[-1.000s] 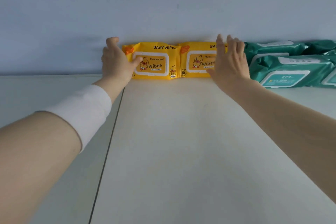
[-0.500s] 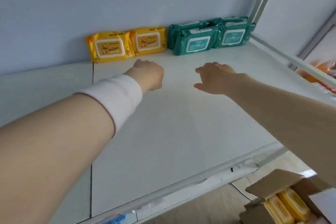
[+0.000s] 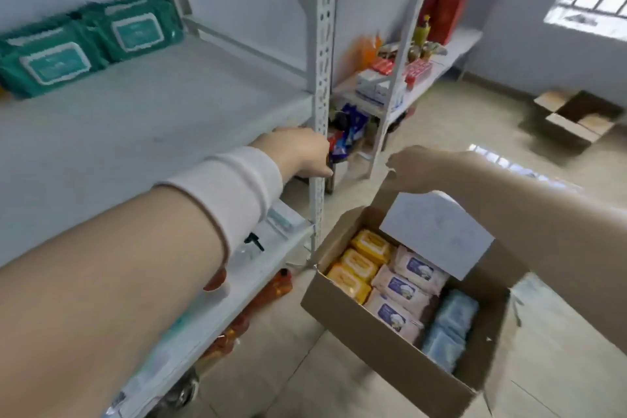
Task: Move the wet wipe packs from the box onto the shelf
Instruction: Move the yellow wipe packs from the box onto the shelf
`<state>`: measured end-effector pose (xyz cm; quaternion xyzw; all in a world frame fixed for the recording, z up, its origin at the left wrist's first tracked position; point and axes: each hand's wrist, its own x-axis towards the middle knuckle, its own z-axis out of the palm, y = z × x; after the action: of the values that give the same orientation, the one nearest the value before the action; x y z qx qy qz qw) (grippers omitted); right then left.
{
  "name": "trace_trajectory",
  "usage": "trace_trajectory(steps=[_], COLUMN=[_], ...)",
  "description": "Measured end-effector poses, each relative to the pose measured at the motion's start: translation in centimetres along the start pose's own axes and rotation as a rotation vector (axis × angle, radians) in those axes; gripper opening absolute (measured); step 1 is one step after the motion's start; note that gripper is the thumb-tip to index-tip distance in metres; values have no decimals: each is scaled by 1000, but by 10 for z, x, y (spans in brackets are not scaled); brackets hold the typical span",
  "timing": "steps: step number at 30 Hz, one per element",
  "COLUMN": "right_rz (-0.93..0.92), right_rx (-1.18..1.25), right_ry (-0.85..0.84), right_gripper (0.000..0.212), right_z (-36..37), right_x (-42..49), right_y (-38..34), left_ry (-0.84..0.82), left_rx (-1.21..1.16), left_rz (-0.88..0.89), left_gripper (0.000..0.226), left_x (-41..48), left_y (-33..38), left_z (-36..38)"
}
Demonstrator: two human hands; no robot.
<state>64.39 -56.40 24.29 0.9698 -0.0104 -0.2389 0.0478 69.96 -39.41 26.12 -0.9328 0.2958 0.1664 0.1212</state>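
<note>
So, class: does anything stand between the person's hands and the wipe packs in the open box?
Partly. A white flap overhangs the far end of the box, beneath the right hand. The yellow packs, pink packs and blue packs lie uncovered. Both hands are empty.

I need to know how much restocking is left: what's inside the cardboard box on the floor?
The cardboard box holds three yellow packs, three pink packs and blue packs. A white flap covers the far end, and any lower layers are hidden.
</note>
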Motion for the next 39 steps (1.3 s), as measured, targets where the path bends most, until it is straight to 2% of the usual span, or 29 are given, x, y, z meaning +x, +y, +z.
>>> trace_trajectory(steps=[4, 9, 14, 17, 21, 24, 27, 30, 33, 36, 39], right_rz=[138, 183, 189, 220, 216, 197, 197, 193, 277, 261, 304], right_rx=[89, 199, 383, 564, 705, 779, 812, 761, 642, 574, 669], right_ry=[-142, -296, -303, -343, -494, -530, -474, -400, -197, -43, -150], right_gripper=[56, 45, 46, 59, 80, 85, 87, 81, 78, 54, 49], right_z=[81, 161, 237, 299, 378, 435, 485, 517, 527, 533, 527], right_x=[-8, 5, 50, 81, 123, 169, 222, 264, 281, 283, 288], right_y=[79, 115, 103, 78, 49, 33, 21, 5, -3, -11, -8], left_ry=[-132, -289, -410, -473, -554, -566, -545, -465, -415, -421, -490], left_rx=[45, 69, 10, -93, -197, -178, -140, -160, -151, -69, 46], left_rz=[100, 122, 174, 173, 131, 149, 167, 162, 171, 224, 279], left_gripper=[51, 49, 48, 50, 60, 67, 73, 65, 71, 87, 92], left_x=[51, 102, 175, 227, 287, 339, 401, 454, 482, 487, 483], left_y=[76, 108, 118, 127, 147, 158, 167, 174, 175, 170, 168], left_z=[26, 73, 140, 200, 285, 347, 396, 429, 441, 445, 445])
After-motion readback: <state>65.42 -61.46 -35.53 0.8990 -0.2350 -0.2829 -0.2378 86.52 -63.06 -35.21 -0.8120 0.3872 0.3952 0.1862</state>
